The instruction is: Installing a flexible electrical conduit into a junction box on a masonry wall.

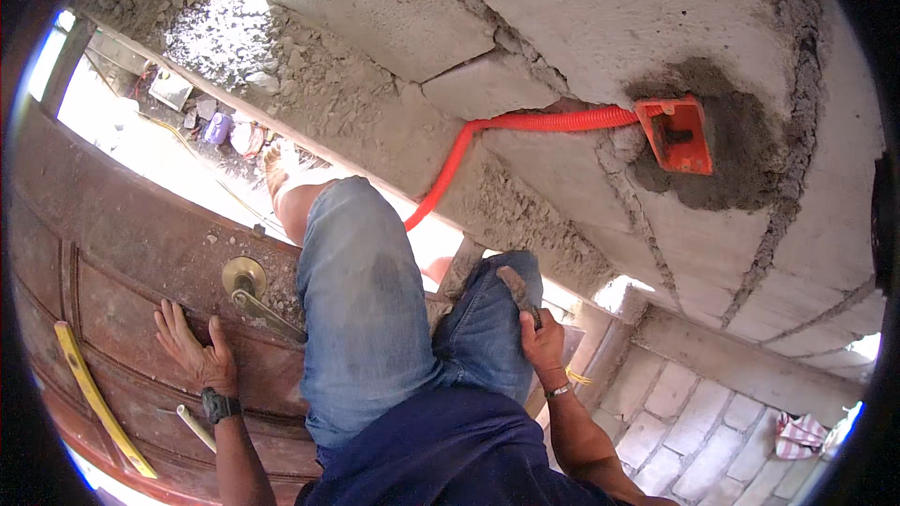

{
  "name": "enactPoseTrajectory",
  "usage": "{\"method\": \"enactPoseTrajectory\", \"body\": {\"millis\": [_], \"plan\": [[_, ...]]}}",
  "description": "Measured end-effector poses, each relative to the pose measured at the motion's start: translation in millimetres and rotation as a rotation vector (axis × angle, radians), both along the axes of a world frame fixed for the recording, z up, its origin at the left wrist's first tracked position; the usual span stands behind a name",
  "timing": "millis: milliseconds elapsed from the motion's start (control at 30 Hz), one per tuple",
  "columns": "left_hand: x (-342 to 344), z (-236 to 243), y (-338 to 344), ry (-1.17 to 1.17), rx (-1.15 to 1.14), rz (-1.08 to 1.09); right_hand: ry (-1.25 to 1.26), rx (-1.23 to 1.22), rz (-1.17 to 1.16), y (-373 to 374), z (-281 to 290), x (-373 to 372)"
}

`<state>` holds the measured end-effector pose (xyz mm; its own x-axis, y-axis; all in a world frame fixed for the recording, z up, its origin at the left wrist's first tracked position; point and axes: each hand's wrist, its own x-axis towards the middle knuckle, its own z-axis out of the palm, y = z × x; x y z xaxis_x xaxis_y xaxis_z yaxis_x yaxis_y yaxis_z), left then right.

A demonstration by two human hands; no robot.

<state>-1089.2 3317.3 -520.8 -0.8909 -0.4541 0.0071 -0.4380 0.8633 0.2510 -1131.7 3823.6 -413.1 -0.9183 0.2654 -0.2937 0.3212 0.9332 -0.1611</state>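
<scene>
My left hand (194,345) lies flat with its fingers spread on a brown panelled wooden door (122,281). Near it are the door's brass lever handle (246,283), a yellow spirit level (98,403) and a short cream pipe piece (196,428). Closed by my right thigh, my right hand (542,345) grips a short hand tool (515,289). One end of the tool is brown and worn; its exact kind is unclear, partly hidden by the fingers. Ahead, an orange corrugated conduit (553,120) runs to an orange electrical box (677,136) set in the wall.
The grey block wall (600,19) has rough grooves cut in it, and wet-looking mortar (745,145) surrounds the box. Loose rubble (328,66) lies along a ledge. Far below at the left sit a purple container (217,128) and debris. A checked cloth (800,436) is at the lower right.
</scene>
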Motion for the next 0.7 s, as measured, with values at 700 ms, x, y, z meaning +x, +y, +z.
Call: {"method": "enactPoseTrajectory", "body": {"millis": [700], "plan": [[11, -11, 4, 0.173, -0.138, -0.033, 0.293, -0.188, -0.044, 17, 7, 40]]}}
